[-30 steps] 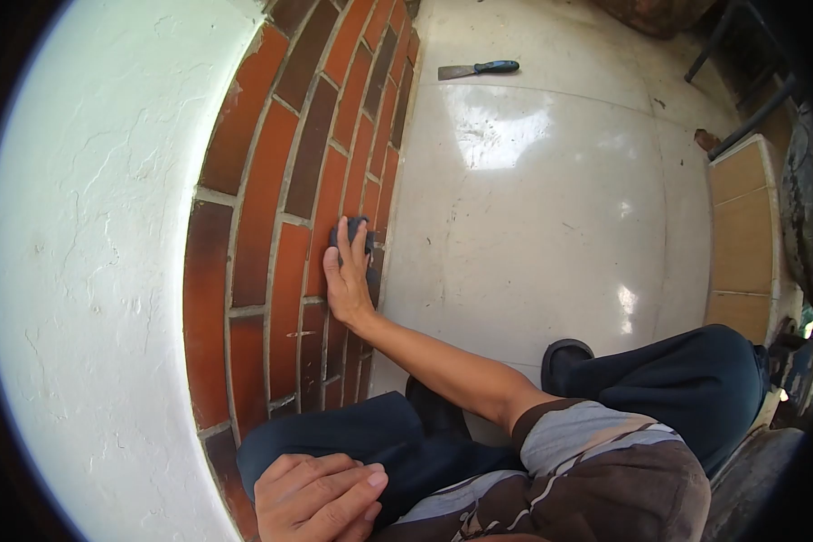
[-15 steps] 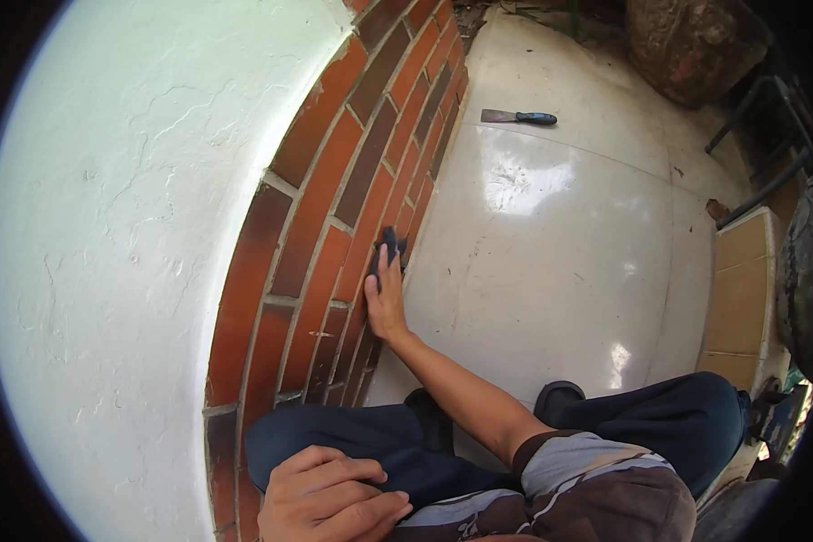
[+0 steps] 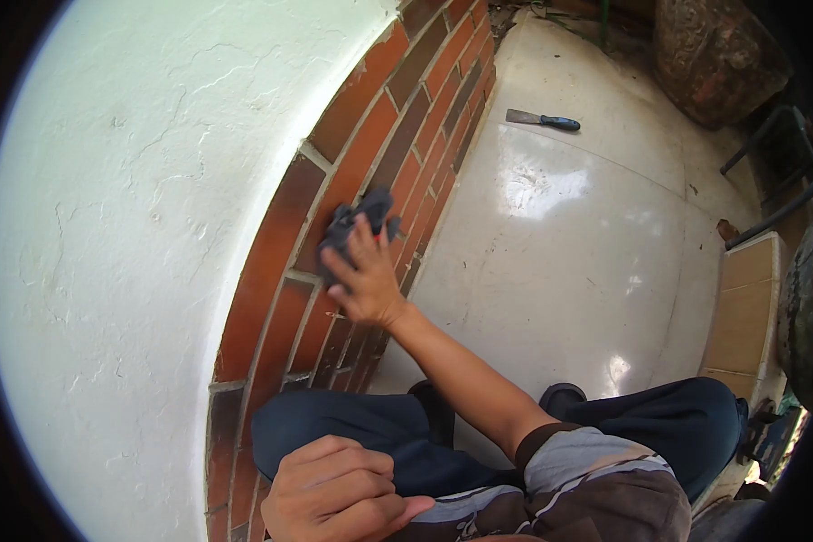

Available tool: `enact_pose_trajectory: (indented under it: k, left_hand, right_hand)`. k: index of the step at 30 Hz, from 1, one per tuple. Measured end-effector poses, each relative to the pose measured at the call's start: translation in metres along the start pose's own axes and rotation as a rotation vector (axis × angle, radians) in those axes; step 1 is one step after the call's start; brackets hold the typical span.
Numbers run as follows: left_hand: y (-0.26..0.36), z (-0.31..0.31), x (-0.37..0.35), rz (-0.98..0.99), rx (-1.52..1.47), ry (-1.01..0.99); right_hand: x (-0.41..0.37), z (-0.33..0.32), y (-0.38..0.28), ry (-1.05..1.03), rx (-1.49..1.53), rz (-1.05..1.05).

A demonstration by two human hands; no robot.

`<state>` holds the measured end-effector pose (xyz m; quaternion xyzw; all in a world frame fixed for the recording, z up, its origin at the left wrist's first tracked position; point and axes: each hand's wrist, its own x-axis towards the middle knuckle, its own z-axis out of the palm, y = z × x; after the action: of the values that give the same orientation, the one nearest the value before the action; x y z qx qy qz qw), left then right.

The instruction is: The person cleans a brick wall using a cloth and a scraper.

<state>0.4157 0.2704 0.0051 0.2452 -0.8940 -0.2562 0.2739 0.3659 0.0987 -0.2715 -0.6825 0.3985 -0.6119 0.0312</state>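
My right hand [image 3: 368, 282] presses a bunched dark grey cloth [image 3: 357, 226] against the red and brown brick facing [image 3: 361, 167] of the wall. Its fingers are spread over the cloth, and a small spot of red shows between them. The hand looks slightly blurred. Low in the view, my left hand [image 3: 339, 488] is beside my bent knee, its fingers curled together and its thumb pointing right. Nothing shows in it, though its palm is hidden.
A scraper [image 3: 542, 119] with a blue and black handle lies on the pale floor [image 3: 569, 253]. White textured plaster [image 3: 126, 271] covers the wall's left part. At the right are a large brown pot [image 3: 718, 59], a dark metal frame [image 3: 777, 212] and a cardboard-coloured box [image 3: 741, 303].
My right hand and the cloth have moved left across the bricks, and more of the cloth shows. The fingers of my left hand have drawn closer together. The view has shifted slightly.
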Motion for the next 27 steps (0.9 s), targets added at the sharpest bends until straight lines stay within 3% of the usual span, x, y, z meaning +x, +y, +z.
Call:
enact_pose_trajectory:
  k: [3,7,12,16,18,21,24,27]
  left_hand:
    - [0.0,-0.004,-0.006,0.037,0.001,0.013]
    - [0.0,-0.007,-0.004,0.051,0.048,0.014]
    - [-0.001,-0.01,0.0,0.01,0.038,0.053]
    - [-0.003,-0.012,-0.003,-0.08,0.053,0.147]
    - [-0.005,-0.01,-0.015,-0.205,0.138,0.208]
    - [-0.012,-0.005,-0.003,-0.244,0.176,0.31]
    - [-0.02,-0.007,0.013,-0.379,0.181,0.149]
    - [-0.029,-0.002,0.028,-0.369,0.177,-0.028]
  right_hand:
    - [-0.006,-0.005,0.038,0.125,0.159,0.594]
    - [-0.057,0.015,0.063,0.132,0.29,0.911]
    - [-0.095,0.049,-0.004,0.169,0.267,1.182]
    - [-0.077,0.041,-0.009,0.341,0.211,1.129]
    - [-0.058,0.02,0.014,0.446,0.376,1.086]
    - [-0.015,-0.017,0.046,0.62,0.714,1.015]
    - [0.004,-0.05,0.079,0.581,1.014,1.077]
    - [0.01,-0.083,0.09,0.464,0.803,1.076]
